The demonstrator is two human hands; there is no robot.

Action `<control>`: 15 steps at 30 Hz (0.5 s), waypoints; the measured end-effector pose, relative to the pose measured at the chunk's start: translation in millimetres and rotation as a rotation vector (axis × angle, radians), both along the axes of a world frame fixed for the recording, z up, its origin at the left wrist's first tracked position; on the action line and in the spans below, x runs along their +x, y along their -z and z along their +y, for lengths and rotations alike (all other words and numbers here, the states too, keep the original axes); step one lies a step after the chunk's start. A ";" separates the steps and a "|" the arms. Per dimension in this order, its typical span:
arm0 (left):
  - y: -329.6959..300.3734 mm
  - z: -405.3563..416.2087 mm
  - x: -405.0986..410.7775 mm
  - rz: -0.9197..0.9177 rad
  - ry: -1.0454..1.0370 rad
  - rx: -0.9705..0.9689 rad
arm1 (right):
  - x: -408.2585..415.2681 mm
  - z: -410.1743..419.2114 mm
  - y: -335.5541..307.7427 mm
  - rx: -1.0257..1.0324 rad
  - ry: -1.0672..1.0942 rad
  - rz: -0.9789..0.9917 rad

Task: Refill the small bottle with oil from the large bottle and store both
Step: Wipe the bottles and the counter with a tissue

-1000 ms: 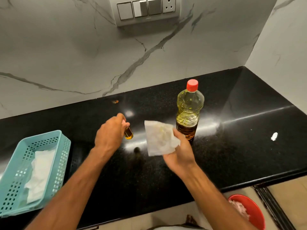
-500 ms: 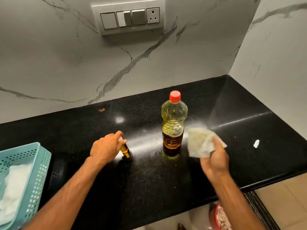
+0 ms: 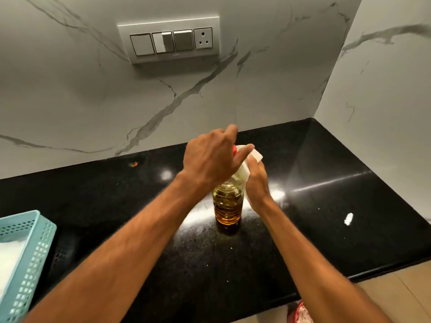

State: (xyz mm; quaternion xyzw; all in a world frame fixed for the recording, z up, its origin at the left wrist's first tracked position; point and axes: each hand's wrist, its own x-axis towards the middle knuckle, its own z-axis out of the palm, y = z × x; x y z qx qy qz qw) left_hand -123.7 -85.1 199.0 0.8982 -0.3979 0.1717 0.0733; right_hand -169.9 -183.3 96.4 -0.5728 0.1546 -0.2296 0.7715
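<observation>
Half a second earlier the left hand [image 3: 210, 159] had rested low on the counter [image 3: 326, 229] by the small bottle, and the right hand [image 3: 256, 183] had held the tissue [image 3: 254, 155] off to the right of the large bottle [image 3: 228, 206]. Both hands had since come together at the top of the large bottle. The left hand was curled over the neck, covering most of the red cap [image 3: 234, 149], of which only a sliver showed. The right hand pressed the tissue against the bottle's shoulder, fingers closed around the paper. The small bottle was out of sight; whether it sat behind the left forearm could not be told.

The large bottle stood upright near the middle of the black counter, well back from the front edge. To its right the counter lay open as far as the side wall, apart from a small white scrap [image 3: 348, 219]. To the left, a teal basket [image 3: 32, 264] with white paper inside sat at the picture's edge, well apart from the bottle. The switch panel [image 3: 170, 40] hung on the marble wall behind. A red bin [image 3: 300, 313] peeked out below the counter's front edge.
</observation>
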 end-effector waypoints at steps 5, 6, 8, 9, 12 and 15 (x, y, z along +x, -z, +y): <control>16.0 -2.4 19.7 -0.020 0.036 0.069 | 15.5 -4.5 1.1 0.028 -0.105 0.028; 19.0 -2.0 22.2 -0.037 0.078 0.050 | 16.7 -4.1 3.2 0.030 -0.132 0.039; 19.6 -0.8 26.5 -0.060 0.157 0.040 | 16.9 -3.3 9.7 0.077 -0.201 0.052; 17.3 1.0 27.6 -0.074 0.212 0.029 | 16.7 -3.3 10.6 0.114 -0.231 0.054; 1.8 5.3 28.0 -0.146 0.421 -0.016 | 17.9 -7.8 -4.3 0.173 -0.333 -0.019; -21.9 8.4 27.3 -0.194 0.565 -0.009 | 15.1 -14.0 -25.8 0.241 -0.522 -0.078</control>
